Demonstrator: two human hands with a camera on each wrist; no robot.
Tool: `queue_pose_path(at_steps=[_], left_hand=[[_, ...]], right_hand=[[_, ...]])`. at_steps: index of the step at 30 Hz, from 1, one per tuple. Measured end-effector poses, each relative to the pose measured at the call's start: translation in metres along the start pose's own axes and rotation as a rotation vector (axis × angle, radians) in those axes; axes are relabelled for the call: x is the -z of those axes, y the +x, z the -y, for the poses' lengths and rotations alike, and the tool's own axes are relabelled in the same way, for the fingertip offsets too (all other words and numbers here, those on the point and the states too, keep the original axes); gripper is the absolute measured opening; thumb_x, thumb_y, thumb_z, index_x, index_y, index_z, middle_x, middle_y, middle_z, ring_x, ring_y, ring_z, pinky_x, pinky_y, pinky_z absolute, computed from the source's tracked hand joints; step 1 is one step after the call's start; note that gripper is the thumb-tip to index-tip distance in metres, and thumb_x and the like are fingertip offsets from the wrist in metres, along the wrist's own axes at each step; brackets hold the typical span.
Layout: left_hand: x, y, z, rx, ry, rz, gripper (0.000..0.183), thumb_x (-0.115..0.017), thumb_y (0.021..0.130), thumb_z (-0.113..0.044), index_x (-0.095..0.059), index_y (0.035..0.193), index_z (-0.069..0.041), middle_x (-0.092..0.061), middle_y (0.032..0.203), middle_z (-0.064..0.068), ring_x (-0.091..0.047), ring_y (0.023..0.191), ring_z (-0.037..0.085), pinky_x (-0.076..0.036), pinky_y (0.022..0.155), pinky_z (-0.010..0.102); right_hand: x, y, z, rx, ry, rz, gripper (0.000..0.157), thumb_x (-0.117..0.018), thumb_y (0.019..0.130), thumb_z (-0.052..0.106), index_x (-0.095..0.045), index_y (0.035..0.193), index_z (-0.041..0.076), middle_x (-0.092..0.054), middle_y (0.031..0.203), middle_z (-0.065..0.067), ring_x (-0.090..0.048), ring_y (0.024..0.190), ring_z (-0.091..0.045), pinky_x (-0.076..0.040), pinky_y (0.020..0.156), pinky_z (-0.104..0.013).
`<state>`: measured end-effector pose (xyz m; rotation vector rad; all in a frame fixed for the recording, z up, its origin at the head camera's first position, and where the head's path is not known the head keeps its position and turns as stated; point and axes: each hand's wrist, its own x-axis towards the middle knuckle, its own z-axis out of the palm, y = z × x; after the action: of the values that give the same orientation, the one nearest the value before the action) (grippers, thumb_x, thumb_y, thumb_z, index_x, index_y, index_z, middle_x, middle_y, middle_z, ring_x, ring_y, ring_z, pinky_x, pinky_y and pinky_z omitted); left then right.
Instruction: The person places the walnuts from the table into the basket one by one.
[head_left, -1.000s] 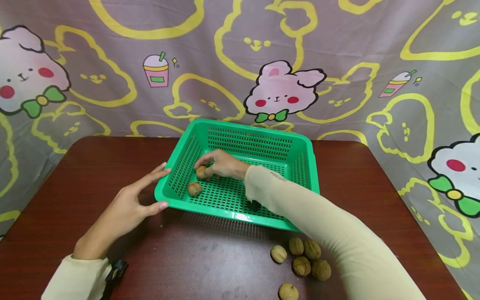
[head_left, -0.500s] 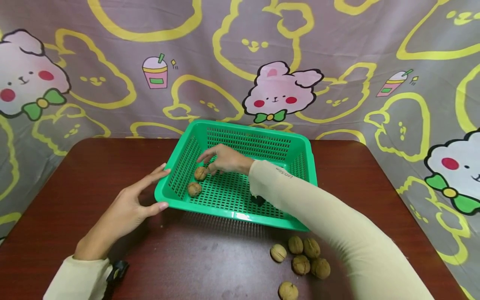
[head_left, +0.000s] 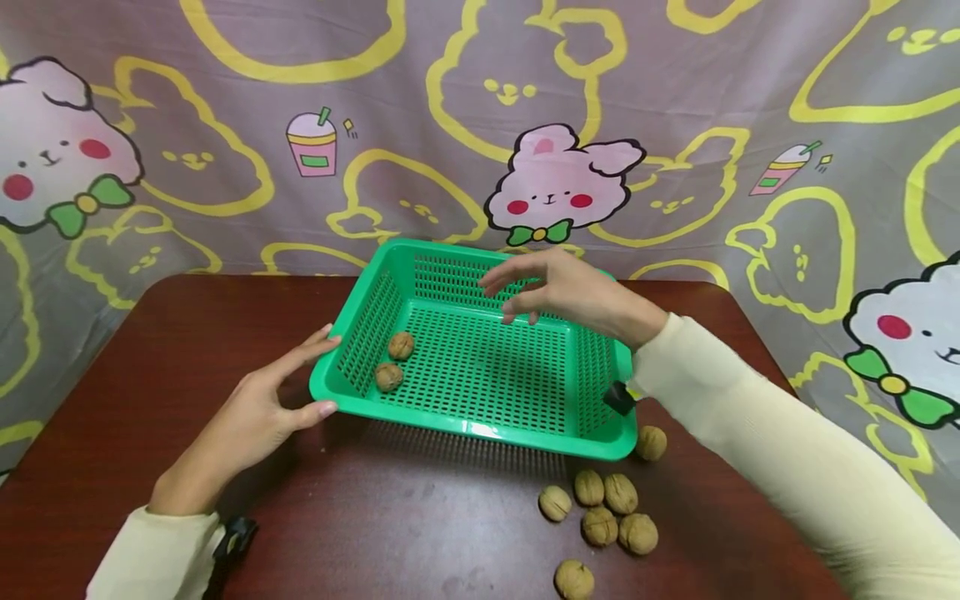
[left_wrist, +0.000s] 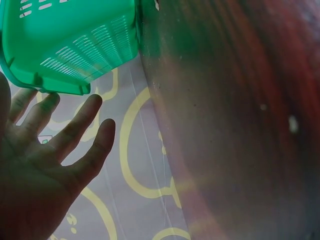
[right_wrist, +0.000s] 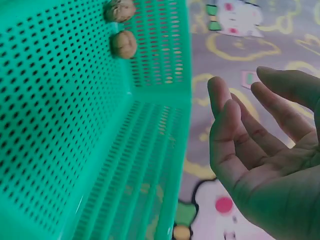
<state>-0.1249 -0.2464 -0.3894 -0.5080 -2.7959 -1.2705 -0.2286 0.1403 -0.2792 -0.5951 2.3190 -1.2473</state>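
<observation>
A green plastic basket [head_left: 480,428] with slotted walls stands on the table, two walnuts [head_left: 401,346] lying at the left of its floor. At its left corner, my left hand [head_left: 251,425] touches the rim with extended fingertips and thumb. The left wrist view shows those fingers [left_wrist: 80,127] spread, with some tips at the basket's edge [left_wrist: 60,89]. My right hand [head_left: 570,287] is over the basket's back right part, fingers loosely bent and holding nothing. From the right wrist, this hand [right_wrist: 270,155] appears beside the basket wall [right_wrist: 150,165], the walnuts beyond.
Several loose walnuts [head_left: 600,527] lie on the brown table [head_left: 420,517] in front of the basket's right end. Another walnut [head_left: 651,443] is close to its right front corner. A printed curtain [head_left: 420,108] hangs behind the table.
My right hand has let go of a walnut at the basket's left, then risen and moved right. That walnut stays in the basket. The left hand keeps its place at the rim.
</observation>
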Motion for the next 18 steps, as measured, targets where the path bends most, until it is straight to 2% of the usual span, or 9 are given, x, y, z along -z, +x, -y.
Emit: queue_pose_path(at_steps=[6,10,18], left_hand=[[0.001,0.000,0.000,0.003,0.010,0.000,0.082,-0.086,0.088,-0.019,-0.045,0.159,-0.029,-0.032,0.172,-0.003,-0.036,0.152,0.049,-0.035,0.108,0.078],[0.001,0.001,0.000,-0.004,0.005,0.001,0.082,-0.086,0.089,-0.019,-0.045,0.159,-0.029,-0.032,0.172,-0.002,-0.035,0.153,0.049,-0.035,0.109,0.078],[0.000,0.000,-0.001,-0.011,-0.006,0.005,0.081,-0.085,0.089,-0.018,-0.046,0.159,-0.028,-0.032,0.172,0.000,-0.034,0.153,0.049,-0.033,0.110,0.079]], right_hand=[[0.016,-0.063,-0.021,-0.005,0.031,-0.085,0.037,-0.073,0.099,0.019,-0.068,0.136,0.016,-0.067,0.139,-0.002,-0.077,0.099,-0.025,-0.059,0.079,-0.039],[0.019,-0.101,-0.039,0.037,0.088,-0.132,0.034,-0.069,0.101,0.014,-0.067,0.135,0.009,-0.071,0.131,-0.004,-0.077,0.096,-0.026,-0.060,0.072,-0.038],[0.018,-0.162,-0.079,0.113,0.167,-0.216,0.036,-0.058,0.104,-0.001,-0.062,0.140,0.002,-0.077,0.116,-0.011,-0.072,0.088,-0.021,-0.057,0.072,-0.033]])
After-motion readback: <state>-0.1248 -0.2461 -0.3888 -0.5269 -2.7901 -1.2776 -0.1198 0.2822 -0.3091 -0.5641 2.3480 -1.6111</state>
